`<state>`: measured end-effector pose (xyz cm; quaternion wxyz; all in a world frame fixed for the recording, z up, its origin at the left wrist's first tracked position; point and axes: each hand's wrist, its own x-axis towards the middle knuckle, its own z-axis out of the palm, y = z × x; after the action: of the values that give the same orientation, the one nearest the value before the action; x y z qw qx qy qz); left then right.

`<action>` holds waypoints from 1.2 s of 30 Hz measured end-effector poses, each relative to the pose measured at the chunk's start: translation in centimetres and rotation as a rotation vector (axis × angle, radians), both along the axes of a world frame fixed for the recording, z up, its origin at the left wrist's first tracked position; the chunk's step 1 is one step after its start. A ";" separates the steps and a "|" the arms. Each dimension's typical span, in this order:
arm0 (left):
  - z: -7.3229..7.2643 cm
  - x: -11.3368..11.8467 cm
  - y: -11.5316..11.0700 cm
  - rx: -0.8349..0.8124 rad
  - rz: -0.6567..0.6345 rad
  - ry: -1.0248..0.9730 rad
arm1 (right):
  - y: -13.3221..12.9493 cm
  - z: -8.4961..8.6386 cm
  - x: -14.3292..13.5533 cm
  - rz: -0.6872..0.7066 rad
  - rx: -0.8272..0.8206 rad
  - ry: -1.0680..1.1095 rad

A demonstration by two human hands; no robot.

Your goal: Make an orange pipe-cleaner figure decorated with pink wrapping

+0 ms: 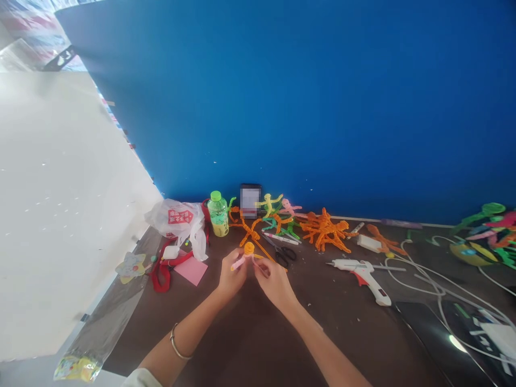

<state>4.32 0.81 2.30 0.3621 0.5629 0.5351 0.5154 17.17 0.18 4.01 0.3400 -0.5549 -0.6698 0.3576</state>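
Both hands meet above the dark table, working on a small pipe-cleaner figure point(249, 248) with a round orange head and pink parts. My left hand point(233, 273) pinches it from the left, a pink piece sticking out past the fingers. From the other side my right hand point(274, 278) has its fingertips closed on a thin pink strand by the figure. Just beyond the hands lie orange pipe-cleaner limbs point(250, 235) and a pair of black scissors point(285, 253). The fingers partly hide the figure's lower part.
A green-capped bottle point(219, 217) and a white plastic bag point(177, 219) stand back left, near pink paper point(192, 269). Orange pipe-cleaner figures point(324, 231) lie right of the scissors. A white glue gun point(365, 277), cables point(427, 285) and a dark glossy panel point(427, 333) occupy the right. A blue partition point(298, 107) rises behind.
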 end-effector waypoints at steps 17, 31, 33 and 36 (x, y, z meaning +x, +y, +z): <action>1.7 -2.1 1.4 -0.080 -0.324 0.015 | 0.3 0.8 2.0 0.080 0.156 -0.229; 1.5 -1.4 1.0 -0.396 -0.375 -0.560 | 0.4 0.7 1.4 0.078 -0.682 1.013; 1.1 -1.0 1.0 -0.423 -0.360 -0.648 | 0.4 0.0 1.1 0.054 -0.746 1.152; 0.7 -0.4 1.0 -0.413 -0.308 -0.739 | 0.3 -1.0 0.2 -0.008 -0.814 1.316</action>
<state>3.92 1.76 2.99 0.7060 0.3302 0.3715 0.5045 17.37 0.46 3.04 0.4387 -0.3119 -0.1438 0.8304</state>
